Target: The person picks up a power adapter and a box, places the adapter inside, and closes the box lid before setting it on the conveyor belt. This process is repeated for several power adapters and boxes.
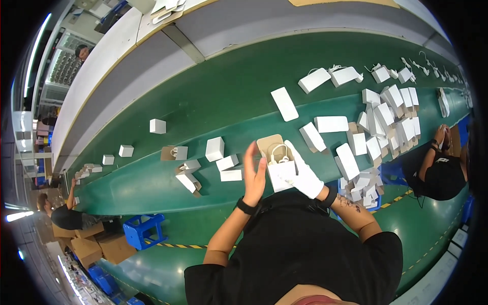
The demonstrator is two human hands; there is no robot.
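An open white box with a brown inner flap is in front of my body, above the near edge of the green bench. Inside its opening lies a coiled white cable, with a white piece beside it. My right hand, in a white glove, grips the box along its right side. Bare and with fingers stretched, my left hand stands upright at the box's left side; whether its thumb touches the cardboard I cannot tell.
Closed and open white boxes lie left of me, and a large heap of boxes lies right. A green conveyor belt carries boxes and cables behind. A blue bin holds more boxes. Co-workers sit at both ends; a blue stool stands left.
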